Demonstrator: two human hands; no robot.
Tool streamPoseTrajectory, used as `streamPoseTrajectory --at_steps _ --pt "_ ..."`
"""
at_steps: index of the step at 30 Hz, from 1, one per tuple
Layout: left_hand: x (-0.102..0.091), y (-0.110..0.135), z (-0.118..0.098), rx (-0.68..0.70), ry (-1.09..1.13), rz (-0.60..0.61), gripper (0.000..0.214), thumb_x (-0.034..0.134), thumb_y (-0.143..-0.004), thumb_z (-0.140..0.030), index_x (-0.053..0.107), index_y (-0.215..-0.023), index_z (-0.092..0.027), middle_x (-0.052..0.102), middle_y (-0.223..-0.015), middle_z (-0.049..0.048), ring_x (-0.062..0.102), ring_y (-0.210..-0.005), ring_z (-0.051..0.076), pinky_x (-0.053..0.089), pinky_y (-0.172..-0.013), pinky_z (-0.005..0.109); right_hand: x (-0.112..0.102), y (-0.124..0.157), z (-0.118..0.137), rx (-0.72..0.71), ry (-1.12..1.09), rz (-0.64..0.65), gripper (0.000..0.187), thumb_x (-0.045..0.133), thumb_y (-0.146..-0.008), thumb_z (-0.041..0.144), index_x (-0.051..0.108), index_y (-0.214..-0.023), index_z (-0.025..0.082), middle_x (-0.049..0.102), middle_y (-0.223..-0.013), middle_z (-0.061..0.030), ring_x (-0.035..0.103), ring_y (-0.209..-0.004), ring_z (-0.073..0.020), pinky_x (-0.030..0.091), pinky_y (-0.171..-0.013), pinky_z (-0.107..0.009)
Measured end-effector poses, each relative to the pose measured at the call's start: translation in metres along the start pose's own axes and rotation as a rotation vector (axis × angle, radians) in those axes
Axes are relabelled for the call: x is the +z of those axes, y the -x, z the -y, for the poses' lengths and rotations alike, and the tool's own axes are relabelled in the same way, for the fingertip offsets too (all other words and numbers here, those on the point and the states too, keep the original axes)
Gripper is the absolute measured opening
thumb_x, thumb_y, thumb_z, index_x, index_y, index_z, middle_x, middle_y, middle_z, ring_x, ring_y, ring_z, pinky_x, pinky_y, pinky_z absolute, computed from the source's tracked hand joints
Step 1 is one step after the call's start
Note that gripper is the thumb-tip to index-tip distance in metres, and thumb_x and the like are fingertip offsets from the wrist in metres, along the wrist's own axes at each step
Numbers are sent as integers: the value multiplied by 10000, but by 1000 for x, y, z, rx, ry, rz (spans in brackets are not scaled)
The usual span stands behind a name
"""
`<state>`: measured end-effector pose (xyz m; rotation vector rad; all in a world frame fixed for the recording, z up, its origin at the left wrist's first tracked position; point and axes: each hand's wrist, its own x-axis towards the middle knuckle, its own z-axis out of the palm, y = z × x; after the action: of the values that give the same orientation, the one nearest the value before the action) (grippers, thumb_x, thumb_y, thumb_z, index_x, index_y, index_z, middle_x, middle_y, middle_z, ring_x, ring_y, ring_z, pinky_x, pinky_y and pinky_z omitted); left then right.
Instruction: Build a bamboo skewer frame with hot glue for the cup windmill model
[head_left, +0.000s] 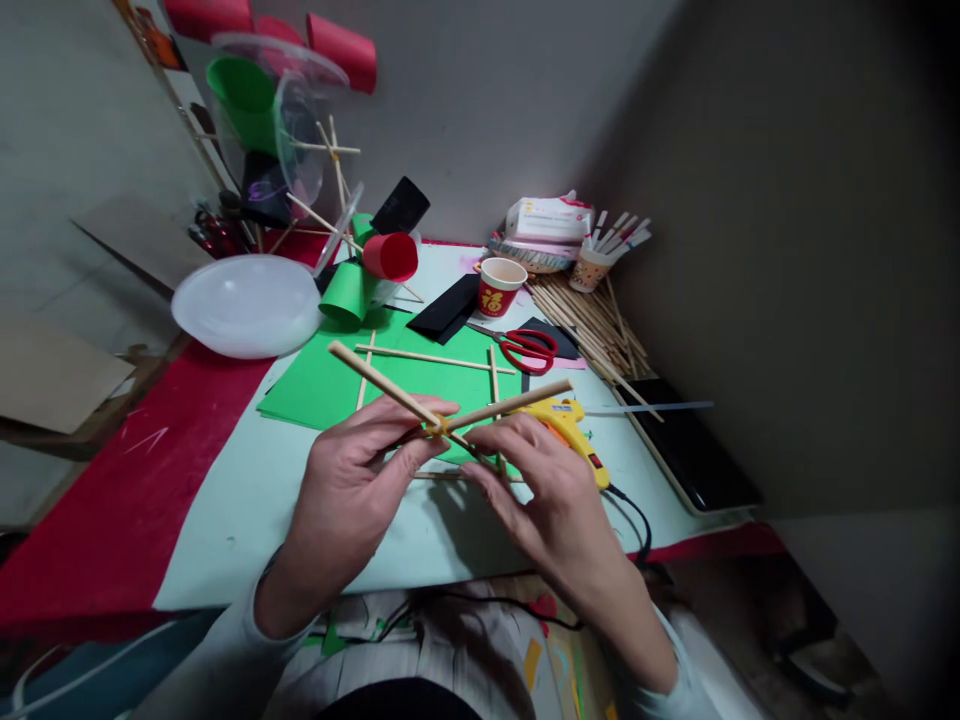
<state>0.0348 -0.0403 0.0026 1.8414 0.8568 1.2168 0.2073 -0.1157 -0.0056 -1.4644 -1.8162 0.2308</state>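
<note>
Two wooden sticks cross in front of me, bound where they meet by a yellow rubber band. My left hand pinches them at the crossing, thumb below and fingers above. Close to the band, my right hand grips the lower ends between thumb and fingers. Beneath, a square of joined sticks lies partly on green paper; my hands hide some of it. Just beyond my right hand lies a yellow hot glue gun, its cord trailing to the table edge.
Red-handled scissors, a red paper cup and black paper lie behind. At right are loose sticks, a pen cup and a black tablet-like slab. A translucent round lid and cup-and-stick models stand left.
</note>
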Motion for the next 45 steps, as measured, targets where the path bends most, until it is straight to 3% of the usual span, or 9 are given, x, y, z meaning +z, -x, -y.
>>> streamPoseTrajectory --at_steps 3,8,12,22,27,34,40,45 --pt "-5 3 1 10 -73 -13 177 698 -852 -154 774 -930 -294 790 -1098 -26 730 -1024 173 593 -945 272 9 2 -5 -27 81 -29 97 567 -1000 154 654 -988 195 653 -917 -60 588 -846 -189 467 -756 -329" --pt "-15 10 5 110 -243 -70 133 709 -870 -159 733 -871 -290 770 -1079 -34 710 -1033 157 574 -955 296 10 3 -6 -70 159 -47 125 547 -999 147 641 -932 195 617 -837 -45 545 -784 -190 430 -729 -336" --pt "-20 13 8 136 -241 -67 148 699 -884 -151 725 -879 -297 760 -1078 -47 706 -1041 136 575 -915 272 10 5 -5 -60 137 -32 124 534 -1007 153 635 -944 189 627 -870 -58 551 -803 -195 428 -720 -334" --pt "-22 13 10 89 -266 -89 89 700 -891 -214 732 -874 -295 747 -1010 -19 693 -957 171 553 -887 337 11 5 -9 -82 240 -24 141 520 -1028 194 627 -938 182 591 -812 -32 511 -745 -176 378 -701 -339" --pt "-21 11 15 103 -272 -93 77 714 -883 -201 734 -887 -275 741 -989 -21 688 -950 142 538 -875 290 12 5 -10 -69 241 -17 142 523 -1035 229 625 -944 189 600 -825 -33 527 -756 -179 389 -712 -337" --pt "-25 12 15 193 -333 52 145 712 -882 -204 730 -1008 -274 751 -1161 -22 680 -1065 156 534 -949 285 6 14 -14 -53 179 -13 105 598 -1007 274 632 -1001 175 633 -885 -46 573 -826 -205 416 -777 -358" --pt "-41 24 27 194 -490 28 139 656 -938 -289 726 -1049 -244 724 -1151 22 639 -1114 176 496 -990 313 -1 25 -16 -31 182 -2 113 609 -1000 247 601 -1086 173 635 -943 -51 577 -884 -214 423 -813 -361" --pt "-48 27 36 247 -539 56 115 639 -950 -230 729 -1015 -257 725 -1082 8 631 -1083 164 493 -937 304 6 25 -19 -25 192 -4 80 536 -1022 170 616 -1023 178 610 -901 -45 568 -850 -203 417 -775 -352"
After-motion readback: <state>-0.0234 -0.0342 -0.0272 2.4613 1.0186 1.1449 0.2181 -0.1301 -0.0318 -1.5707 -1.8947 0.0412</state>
